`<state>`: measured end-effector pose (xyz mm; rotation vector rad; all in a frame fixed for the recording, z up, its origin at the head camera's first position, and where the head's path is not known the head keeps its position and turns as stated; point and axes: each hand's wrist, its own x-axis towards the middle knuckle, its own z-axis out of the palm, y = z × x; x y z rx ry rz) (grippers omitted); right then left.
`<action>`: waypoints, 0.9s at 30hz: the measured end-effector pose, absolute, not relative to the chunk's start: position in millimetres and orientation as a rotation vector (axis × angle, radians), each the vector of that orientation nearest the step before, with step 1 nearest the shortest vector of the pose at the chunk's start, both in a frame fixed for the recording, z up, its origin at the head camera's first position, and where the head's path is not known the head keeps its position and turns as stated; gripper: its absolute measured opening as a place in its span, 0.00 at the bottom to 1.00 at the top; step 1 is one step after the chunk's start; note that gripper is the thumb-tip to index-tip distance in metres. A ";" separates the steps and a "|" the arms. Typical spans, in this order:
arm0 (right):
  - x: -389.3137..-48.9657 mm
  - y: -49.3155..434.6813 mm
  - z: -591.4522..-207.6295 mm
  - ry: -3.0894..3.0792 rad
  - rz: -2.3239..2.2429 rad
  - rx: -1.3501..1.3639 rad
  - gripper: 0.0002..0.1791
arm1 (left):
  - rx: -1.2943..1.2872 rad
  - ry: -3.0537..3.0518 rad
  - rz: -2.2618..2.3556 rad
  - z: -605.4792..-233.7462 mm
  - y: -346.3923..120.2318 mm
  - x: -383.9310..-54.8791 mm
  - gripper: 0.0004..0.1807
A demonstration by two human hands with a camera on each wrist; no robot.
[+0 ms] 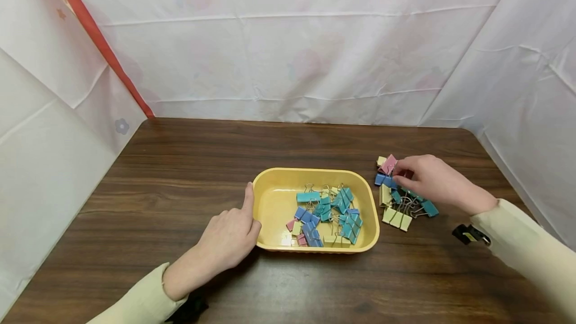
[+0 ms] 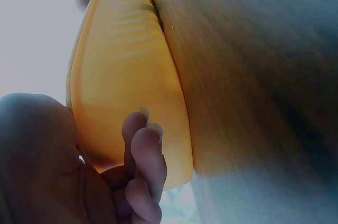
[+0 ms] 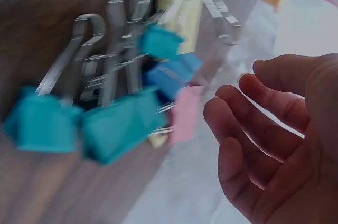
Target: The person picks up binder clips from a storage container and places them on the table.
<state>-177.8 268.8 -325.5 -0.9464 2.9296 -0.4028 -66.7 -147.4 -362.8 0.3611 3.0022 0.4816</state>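
Binder clips in teal, blue, yellow and pink lie in a heap on the table, to the right of a yellow tray (image 1: 274, 171). Over the heap's far side hovers my right hand (image 1: 429, 179), its fingers curved and apart with nothing between them in the right wrist view. Close by its fingertips is a pink binder clip (image 1: 388, 164); a blue binder clip (image 3: 171, 76) lies beside it. My left hand (image 1: 229, 236) rests against the tray's left end, index finger straight along the rim. Its other fingers (image 2: 150, 155) bend loosely beside the outer wall.
More binder clips, such as a teal one (image 1: 308, 197), lie inside the tray, mostly in its right half. The brown wooden table (image 1: 189, 164) is bounded by a white cloth (image 1: 288, 64) behind and at both sides. A black strap (image 1: 470, 234) hangs at the right sleeve.
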 end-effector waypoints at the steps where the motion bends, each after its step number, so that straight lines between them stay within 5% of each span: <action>1: -178.0 264.0 -322.0 2.931 -0.403 -0.964 0.02 | 0.360 3.002 0.481 -362.6 -147.6 -66.5 0.42; 19: -143.3 122.8 -302.5 2.563 -0.237 -1.750 0.07 | 0.371 2.996 0.467 -362.2 -147.6 -67.8 0.42; 27: -137.1 73.2 -314.7 2.367 0.010 -1.790 0.03 | 0.368 3.000 0.457 -361.0 -148.8 -68.3 0.42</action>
